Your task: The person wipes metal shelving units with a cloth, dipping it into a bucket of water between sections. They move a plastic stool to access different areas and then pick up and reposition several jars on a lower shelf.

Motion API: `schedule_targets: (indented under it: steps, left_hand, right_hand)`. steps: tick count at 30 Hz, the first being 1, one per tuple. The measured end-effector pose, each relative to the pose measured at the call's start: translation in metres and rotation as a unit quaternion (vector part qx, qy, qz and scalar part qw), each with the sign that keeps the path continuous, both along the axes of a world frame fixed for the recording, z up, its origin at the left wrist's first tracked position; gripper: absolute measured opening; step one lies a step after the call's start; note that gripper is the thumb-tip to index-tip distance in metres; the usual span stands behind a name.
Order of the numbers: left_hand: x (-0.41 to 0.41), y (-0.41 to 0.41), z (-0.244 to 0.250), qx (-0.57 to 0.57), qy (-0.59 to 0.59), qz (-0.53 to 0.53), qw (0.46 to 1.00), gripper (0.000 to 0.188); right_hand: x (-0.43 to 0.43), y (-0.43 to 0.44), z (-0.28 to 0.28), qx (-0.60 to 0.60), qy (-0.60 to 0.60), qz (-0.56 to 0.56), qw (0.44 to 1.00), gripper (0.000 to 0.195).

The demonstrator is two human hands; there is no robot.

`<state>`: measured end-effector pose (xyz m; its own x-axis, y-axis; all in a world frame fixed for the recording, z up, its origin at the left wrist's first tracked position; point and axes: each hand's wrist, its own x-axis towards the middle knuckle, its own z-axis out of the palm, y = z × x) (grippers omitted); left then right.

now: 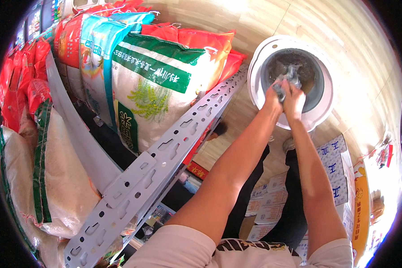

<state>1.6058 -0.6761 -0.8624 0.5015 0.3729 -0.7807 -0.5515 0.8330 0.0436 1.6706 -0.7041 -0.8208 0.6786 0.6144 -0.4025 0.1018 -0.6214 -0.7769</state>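
A round white plastic bucket [325, 100] with dark, murky water [283, 60] in it stands on the floor in front of me. Over its near side my left hand [274, 97] and my right hand [294, 98] are close together, both closed on a wet grey cloth [293, 75]. Part of the cloth bulges out beyond my fingers above the water, and another bit shows between my hands. My fingertips are partly hidden by the cloth and by my hands themselves.
To my left runs a grey perforated metal shelf post [164, 144], with large rice sacks [154, 93] on the shelving behind it. Stacked printed cartons [333, 167] stand to my right, beside my legs. Pale wood-look flooring [361, 67] surrounds the bucket.
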Motion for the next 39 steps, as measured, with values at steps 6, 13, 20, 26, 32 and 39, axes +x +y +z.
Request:
schedule_targets:
  steps: [6, 13, 20, 26, 32, 39]
  left_hand:
    - [0.026, -0.012, 0.017, -0.085, 0.22, -0.151, 0.96, 0.056]
    - [0.003, -0.007, 0.005, 0.093, 0.391, -0.284, 0.871, 0.058]
    - [-0.001, 0.014, 0.008, 0.043, 0.29, -0.167, 0.941, 0.048]
    - [0.001, 0.012, 0.035, 0.018, 0.081, -0.113, 0.99, 0.037]
    - [0.017, 0.005, 0.029, -0.045, 0.172, 0.021, 0.984, 0.027]
    - [0.02, -0.014, 0.045, 0.031, 0.267, -0.204, 0.941, 0.054]
  right_hand:
    - [0.06, -0.001, -0.073, -0.224, -0.115, 0.085, 0.964, 0.044]
    - [0.06, -0.029, -0.137, -0.208, -0.047, 0.211, 0.954, 0.034]
    - [0.027, -0.03, -0.021, -0.017, 0.567, -0.069, 0.82, 0.033]
    - [0.006, -0.03, 0.035, 0.0, 0.269, 0.003, 0.963, 0.02]
    - [0.007, 0.002, -0.006, -0.063, -0.029, 0.028, 0.997, 0.033]
    - [0.071, 0.002, -0.072, -0.252, -0.091, 0.143, 0.953, 0.045]
